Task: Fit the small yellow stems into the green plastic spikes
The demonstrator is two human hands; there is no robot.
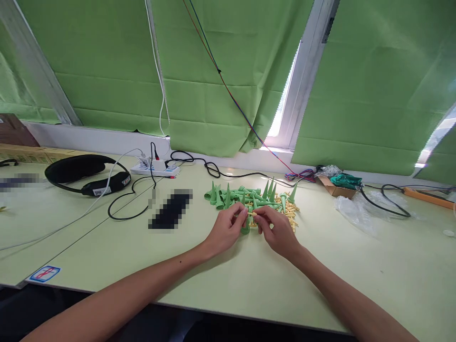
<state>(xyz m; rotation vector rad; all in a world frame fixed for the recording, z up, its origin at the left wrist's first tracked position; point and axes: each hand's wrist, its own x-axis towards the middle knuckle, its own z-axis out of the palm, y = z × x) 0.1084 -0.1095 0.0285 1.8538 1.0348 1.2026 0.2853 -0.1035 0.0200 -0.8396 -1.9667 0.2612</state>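
My left hand [227, 227] and my right hand [280, 231] meet over the near side of a pile on the table. Between their fingertips is a small yellow stick-like plastic piece [251, 213], pinched at its left end by my left hand and at its right end by my right. Many green plastic cones [228, 195] lie around and behind my hands, some upright, others on their sides. Small yellow pieces [292, 209] are scattered at the pile's right, partly hidden by my right hand.
A pale table [221, 289] carries a black headband-like device [107, 184], a white power strip [167, 170] and loose cables on the left. At right are a small cardboard box [335, 187], clear plastic bags [352, 213] and an orange object [427, 197]. Green blinds [228, 95] hang behind.
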